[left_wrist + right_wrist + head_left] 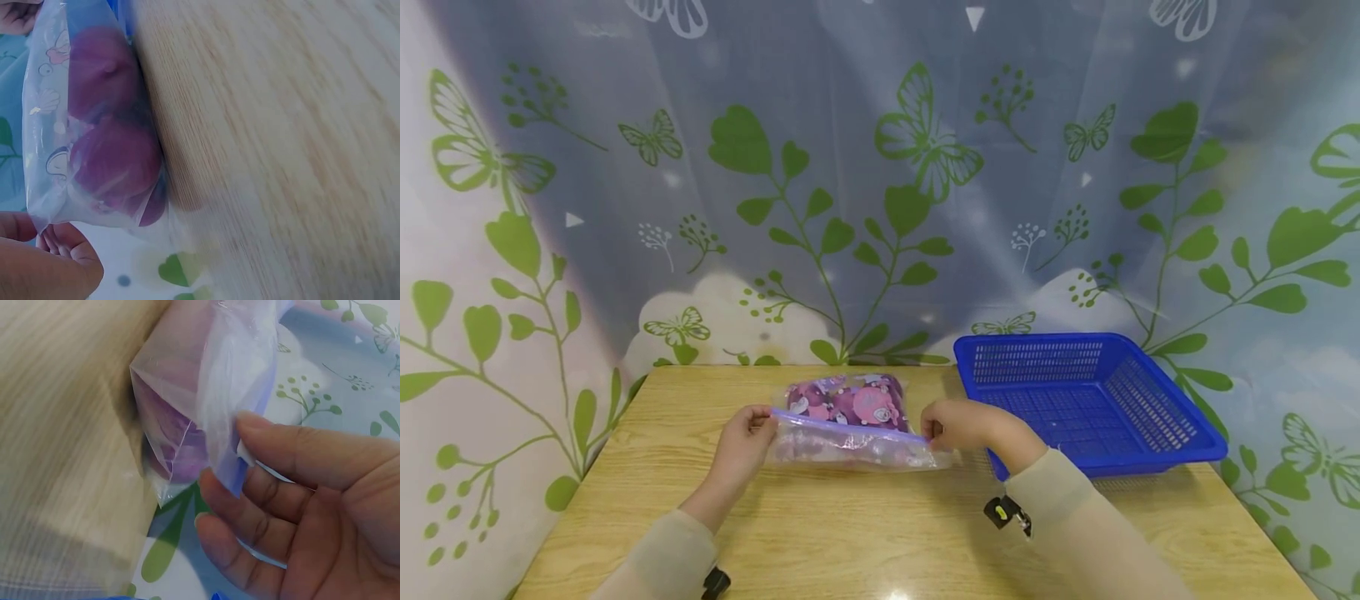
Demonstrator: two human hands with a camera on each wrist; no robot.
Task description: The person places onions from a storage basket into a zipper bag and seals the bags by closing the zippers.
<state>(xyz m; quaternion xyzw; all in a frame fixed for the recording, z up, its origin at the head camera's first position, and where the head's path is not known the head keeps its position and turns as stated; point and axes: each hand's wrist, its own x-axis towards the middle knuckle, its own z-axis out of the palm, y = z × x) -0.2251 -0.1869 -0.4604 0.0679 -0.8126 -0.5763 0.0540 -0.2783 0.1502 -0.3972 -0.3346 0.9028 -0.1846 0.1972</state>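
Note:
A clear zip bag [850, 450] printed with sea-animal cartoons stands on the table with its blue-purple zip strip [842, 423] along the top. Inside it are round purple-red things [115, 162] that look like red onions. My left hand [741, 446] pinches the left top corner between thumb and fingers. At the opposite end, my right hand [970, 423] pinches the zip strip, and a small white slider [245, 454] shows beside the thumb. The right hand's other fingers curl loosely below the corner in the right wrist view.
A blue plastic basket [1120, 454] with slotted walls stands to the right, close to my right forearm. The light wooden table [850, 533] meets a curtain [820, 208] printed with butterflies and leaves at the back.

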